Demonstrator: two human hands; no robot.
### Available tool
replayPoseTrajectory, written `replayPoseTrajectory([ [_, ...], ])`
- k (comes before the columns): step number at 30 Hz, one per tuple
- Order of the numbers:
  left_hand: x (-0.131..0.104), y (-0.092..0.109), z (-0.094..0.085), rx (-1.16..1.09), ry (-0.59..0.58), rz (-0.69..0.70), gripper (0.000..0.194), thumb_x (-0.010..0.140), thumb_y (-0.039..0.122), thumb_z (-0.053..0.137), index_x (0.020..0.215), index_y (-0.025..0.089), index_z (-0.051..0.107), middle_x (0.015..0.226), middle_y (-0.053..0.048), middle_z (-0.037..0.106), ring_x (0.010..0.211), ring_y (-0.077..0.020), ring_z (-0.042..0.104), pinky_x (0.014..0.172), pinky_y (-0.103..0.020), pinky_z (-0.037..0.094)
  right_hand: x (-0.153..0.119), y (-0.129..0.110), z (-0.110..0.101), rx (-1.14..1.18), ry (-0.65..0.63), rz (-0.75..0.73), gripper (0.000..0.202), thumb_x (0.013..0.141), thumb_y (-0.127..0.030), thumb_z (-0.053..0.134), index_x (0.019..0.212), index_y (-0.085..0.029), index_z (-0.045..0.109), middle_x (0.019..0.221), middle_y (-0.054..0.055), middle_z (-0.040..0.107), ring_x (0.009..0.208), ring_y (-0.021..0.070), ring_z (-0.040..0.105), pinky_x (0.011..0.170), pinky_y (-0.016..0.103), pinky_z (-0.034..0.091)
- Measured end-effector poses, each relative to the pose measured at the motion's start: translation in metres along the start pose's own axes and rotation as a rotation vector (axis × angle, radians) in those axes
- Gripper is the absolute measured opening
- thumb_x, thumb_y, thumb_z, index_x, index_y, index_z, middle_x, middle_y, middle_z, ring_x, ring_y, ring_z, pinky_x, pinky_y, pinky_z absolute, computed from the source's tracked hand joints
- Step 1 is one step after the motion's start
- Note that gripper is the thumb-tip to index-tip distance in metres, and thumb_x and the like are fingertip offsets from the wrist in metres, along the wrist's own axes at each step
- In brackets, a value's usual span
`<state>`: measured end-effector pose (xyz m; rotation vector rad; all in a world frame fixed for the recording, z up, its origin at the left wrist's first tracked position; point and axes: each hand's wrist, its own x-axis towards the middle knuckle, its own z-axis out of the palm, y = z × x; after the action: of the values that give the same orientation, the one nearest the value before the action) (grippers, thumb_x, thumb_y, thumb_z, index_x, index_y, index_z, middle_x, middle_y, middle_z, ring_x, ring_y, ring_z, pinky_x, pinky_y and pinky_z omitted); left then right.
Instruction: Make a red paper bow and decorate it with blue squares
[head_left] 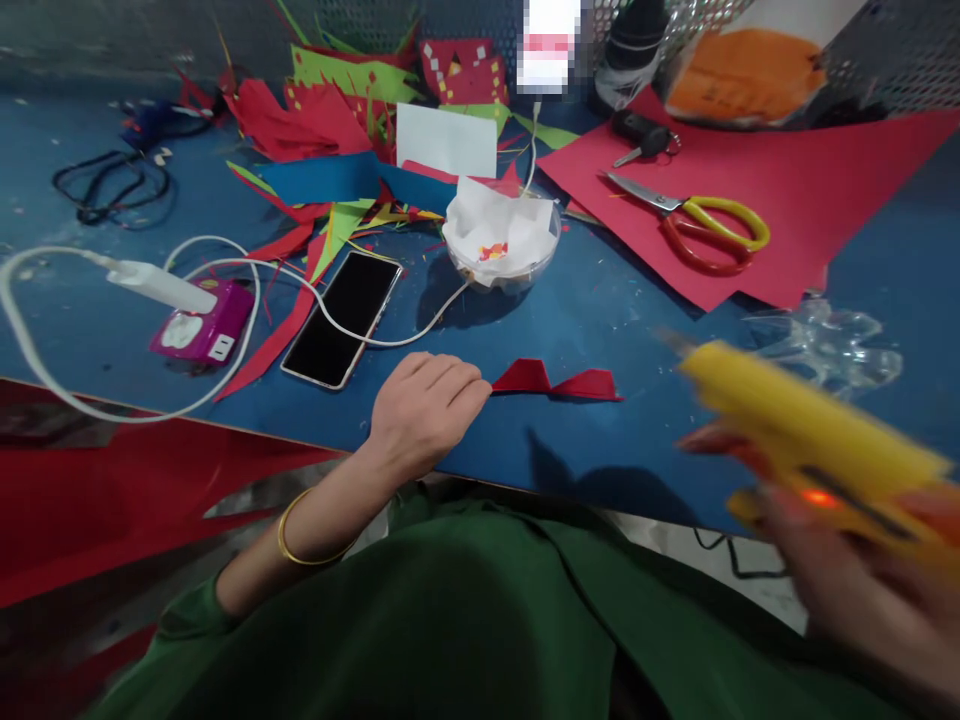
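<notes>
My left hand [426, 408] rests near the front edge of the blue table, fingers together and curled down over the left end of a folded red paper strip [585, 384]. The strip's zigzag top stands up to the right of the fingers; the part under the hand is hidden. At the right, my right hand [817, 550] is wrapped round a yellow hot glue gun [810, 420], its orange light lit and its nozzle pointing left. Glue gun and hand are blurred by motion. A bowl [536, 262] lined with white paper holds small red and yellow bits.
Scissors [712, 240] and a key [643, 145] lie on red sheets [802, 200]. Clear plastic [832, 345] lies behind the glue gun. A phone [341, 325], white cable [390, 343], purple power adapter [206, 325] and coloured paper scraps [315, 120] crowd the left and back.
</notes>
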<state>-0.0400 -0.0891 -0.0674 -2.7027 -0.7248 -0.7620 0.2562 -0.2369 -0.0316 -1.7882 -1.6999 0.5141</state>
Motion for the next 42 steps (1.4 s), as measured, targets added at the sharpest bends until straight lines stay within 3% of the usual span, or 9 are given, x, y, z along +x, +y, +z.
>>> replayPoseTrajectory([
  [2, -0.002, 0.000, -0.001, -0.017, -0.019, -0.011, 0.010, 0.092, 0.014, 0.063, 0.084, 0.019, 0.068, 0.082, -0.002, 0.073, 0.076, -0.0172, 0.065, 0.068, -0.033, 0.043, 0.010, -0.034, 0.021, 0.127, -0.187, -0.129, 0.027, 0.092, -0.032, 0.055, 0.119, -0.038, 0.056, 0.102, 0.005, 0.072, 0.090, 0.0278, 0.072, 0.063, 0.037, 0.059],
  [4, -0.003, 0.000, -0.001, -0.030, -0.042, -0.021, 0.010, 0.093, 0.015, 0.062, 0.085, 0.018, 0.068, 0.083, -0.002, 0.073, 0.076, -0.0169, 0.064, 0.067, -0.033, 0.043, 0.018, -0.045, 0.031, 0.198, -0.283, -0.216, 0.018, 0.093, -0.027, 0.052, 0.109, -0.035, 0.056, 0.093, 0.002, 0.072, 0.075, 0.0226, 0.072, 0.053, 0.031, 0.056],
  [6, -0.004, 0.000, -0.001, -0.034, -0.064, -0.021, 0.010, 0.094, 0.016, 0.061, 0.086, 0.018, 0.068, 0.083, -0.002, 0.072, 0.076, -0.0168, 0.064, 0.068, -0.033, 0.042, 0.027, -0.046, 0.038, 0.202, -0.258, -0.234, 0.016, 0.094, -0.024, 0.051, 0.106, -0.032, 0.057, 0.093, 0.002, 0.071, 0.074, 0.0197, 0.071, 0.055, 0.029, 0.056],
  [10, -0.004, 0.000, -0.001, -0.016, -0.082, -0.020, 0.015, 0.095, 0.015, 0.058, 0.084, 0.019, 0.067, 0.083, -0.001, 0.072, 0.077, -0.0168, 0.064, 0.070, -0.033, 0.043, 0.047, -0.042, 0.053, 0.232, -0.220, -0.247, 0.018, 0.096, -0.024, 0.052, 0.110, -0.027, 0.062, 0.106, 0.006, 0.071, 0.097, 0.0209, 0.071, 0.081, 0.032, 0.059],
  [17, -0.004, -0.002, -0.004, -0.049, -0.107, 0.001, 0.022, 0.097, 0.014, 0.054, 0.083, 0.018, 0.070, 0.084, -0.003, 0.075, 0.080, -0.0177, 0.067, 0.070, -0.033, 0.045, 0.064, -0.045, 0.071, 0.473, -0.331, 0.040, 0.025, 0.098, -0.036, 0.053, 0.098, -0.024, 0.075, 0.104, 0.005, 0.078, 0.098, 0.0242, 0.074, 0.090, 0.038, 0.059],
  [22, -0.004, -0.004, -0.006, -0.074, -0.087, 0.037, 0.024, 0.098, 0.012, 0.051, 0.091, 0.018, 0.073, 0.089, -0.003, 0.078, 0.082, -0.0173, 0.069, 0.070, -0.033, 0.045, 0.065, -0.047, 0.073, 0.479, -0.332, 0.122, 0.024, 0.096, -0.036, 0.055, 0.092, -0.026, 0.076, 0.097, 0.003, 0.078, 0.096, 0.0236, 0.074, 0.086, 0.034, 0.061],
  [27, -0.004, -0.003, -0.007, -0.039, -0.082, 0.081, 0.025, 0.097, 0.008, 0.051, 0.090, 0.018, 0.073, 0.089, -0.002, 0.079, 0.080, -0.0164, 0.069, 0.071, -0.033, 0.046, 0.053, -0.043, 0.066, 0.323, -0.275, -0.005, 0.019, 0.096, -0.031, 0.057, 0.099, -0.023, 0.073, 0.104, 0.006, 0.077, 0.096, 0.0226, 0.074, 0.085, 0.033, 0.059],
  [34, -0.005, -0.004, -0.007, -0.037, -0.084, 0.106, 0.023, 0.096, 0.009, 0.054, 0.095, 0.020, 0.073, 0.093, -0.002, 0.079, 0.085, -0.0178, 0.070, 0.072, -0.034, 0.046, 0.043, -0.037, 0.059, 0.148, -0.216, -0.087, 0.014, 0.098, -0.030, 0.052, 0.095, -0.025, 0.065, 0.094, 0.004, 0.073, 0.080, 0.0208, 0.070, 0.074, 0.035, 0.057],
  [42, -0.006, -0.009, -0.007, -0.051, -0.130, 0.209, 0.017, 0.096, 0.014, 0.057, 0.105, 0.016, 0.072, 0.123, -0.007, 0.074, 0.107, -0.0224, 0.069, 0.088, -0.037, 0.051, 0.040, -0.036, 0.056, 0.143, -0.266, -0.080, 0.012, 0.099, -0.030, 0.051, 0.091, -0.027, 0.060, 0.095, 0.004, 0.070, 0.082, 0.0200, 0.070, 0.064, 0.030, 0.056],
])
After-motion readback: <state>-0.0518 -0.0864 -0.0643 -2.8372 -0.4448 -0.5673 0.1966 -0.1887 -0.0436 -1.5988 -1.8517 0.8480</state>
